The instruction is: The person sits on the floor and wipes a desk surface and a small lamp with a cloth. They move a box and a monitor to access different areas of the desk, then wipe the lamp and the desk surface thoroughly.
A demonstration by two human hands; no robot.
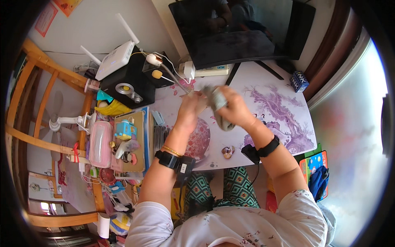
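My right hand (235, 106) is closed round a crumpled grey-green cloth (222, 119), which hangs over the table and is blurred at its upper end. Just to its left, my left hand (189, 109) is closed at the lower end of a thin metallic stem (172, 73). That stem slants up and left to a rounded white and brown head (154, 60). Its lower end is hidden by my fingers. A smaller yellow-tipped piece (157, 74) on a white stalk sits beside it. The cloth is close to my left fingertips; whether they touch I cannot tell.
A black monitor (242, 37) stands at the back, with a power strip (210, 71) before it. At left are a black speaker (127, 90), a white router (115, 61) and a pink case (101, 138). An ink box (298, 81) sits right; a small round ornament (228, 152) lies near the front edge.
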